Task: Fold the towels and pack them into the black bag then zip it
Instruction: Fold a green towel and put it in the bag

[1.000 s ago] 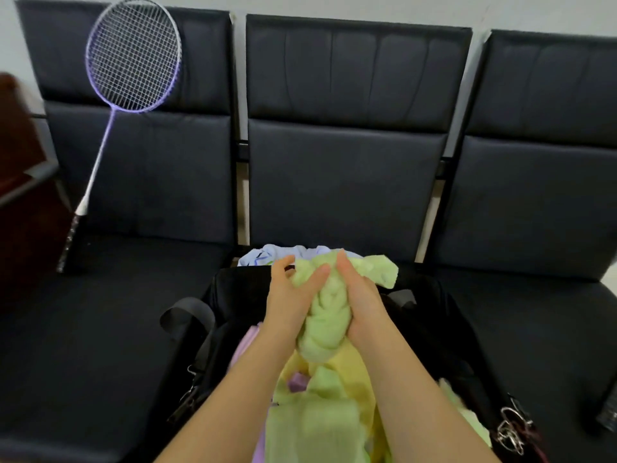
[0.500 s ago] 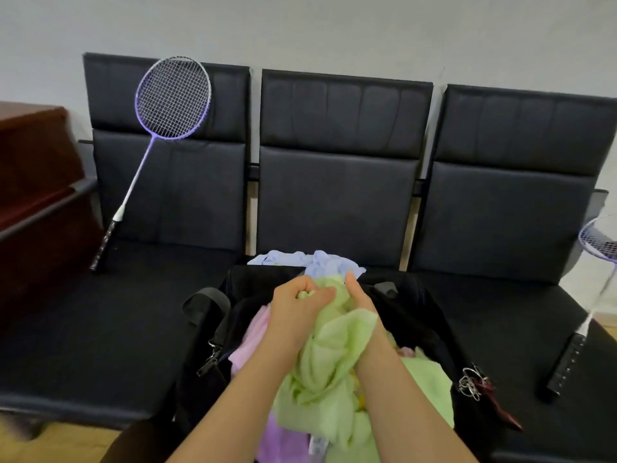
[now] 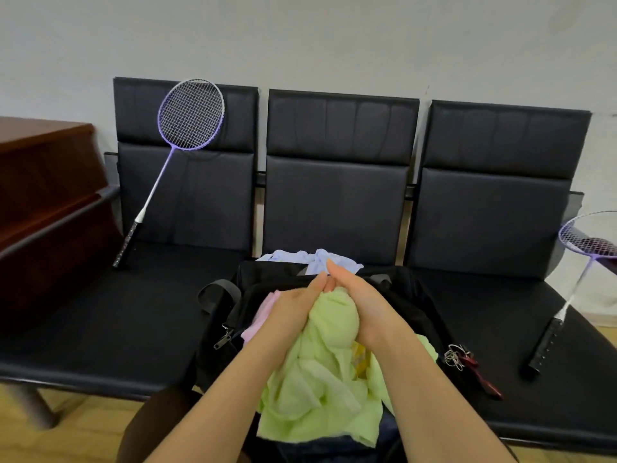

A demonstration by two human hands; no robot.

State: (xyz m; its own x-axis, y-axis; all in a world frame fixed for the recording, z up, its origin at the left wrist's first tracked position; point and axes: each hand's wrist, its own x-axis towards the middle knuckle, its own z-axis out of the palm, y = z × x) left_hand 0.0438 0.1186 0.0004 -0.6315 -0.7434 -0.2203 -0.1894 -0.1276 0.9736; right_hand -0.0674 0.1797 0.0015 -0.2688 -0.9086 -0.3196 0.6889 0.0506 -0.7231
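A row of three black padded seats is set against a pale wall, and their joined seat pads serve as the surface. At the far left a dark red-brown wooden cabinet is seen.

On the middle seat the black bag is placed with its top open, a strap loop and a zipper pull hanging at its left side. A bunched green towel is held above the bag's opening and spills down toward the camera over the near edge. A pink towel is tucked inside the bag at the left, and a pale blue towel is lying just behind the bag against the seat back.

A purple badminton racket is leaned upright against the left seat back, its handle resting on the seat. A second purple racket is laid on the right seat, its head past the seat's edge.

The upper part of the green towel is clasped between both hands: the left hand has its grip curled round the cloth from the left, and the right hand presses and wraps it from the right, fingertips of the two meeting at the top.

A bunch of keys with a red tag is lying just beside the bag on the right.
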